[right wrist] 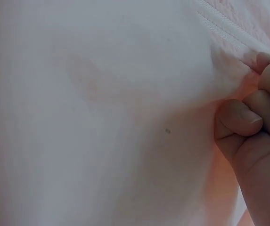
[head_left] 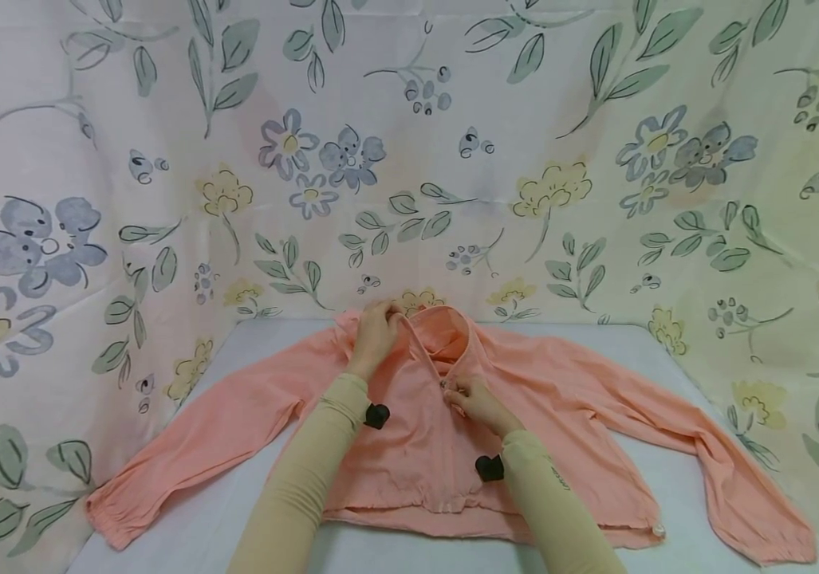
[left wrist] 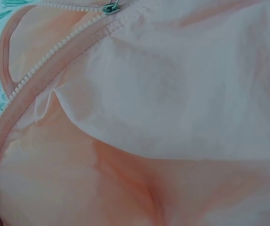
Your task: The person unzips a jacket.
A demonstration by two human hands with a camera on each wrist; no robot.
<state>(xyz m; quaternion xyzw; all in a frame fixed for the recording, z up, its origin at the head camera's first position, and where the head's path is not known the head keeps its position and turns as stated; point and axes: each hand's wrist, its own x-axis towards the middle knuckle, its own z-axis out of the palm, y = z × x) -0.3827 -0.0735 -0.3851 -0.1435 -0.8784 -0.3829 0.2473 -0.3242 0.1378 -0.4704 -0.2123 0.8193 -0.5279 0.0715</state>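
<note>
A pink zip-up jacket (head_left: 409,446) lies front up, its sleeves spread to both sides. My left hand (head_left: 376,335) grips the left edge of the collar (head_left: 468,343) near the top of the zipper. Just below the neck opening, my right hand (head_left: 477,401) pinches the front fabric beside the zipper slider (head_left: 443,384). In the right wrist view, curled fingers (right wrist: 241,117) bunch the cloth near the zipper line. The left wrist view shows the zipper teeth (left wrist: 54,49) parted above the metal slider (left wrist: 110,8); most of the left hand is hidden there.
The jacket rests on a white table (head_left: 265,486). A floral cloth (head_left: 409,159) hangs behind and along both sides. The left cuff (head_left: 111,518) and right cuff (head_left: 785,546) reach toward the front corners. A white toggle (head_left: 659,530) sits at the hem.
</note>
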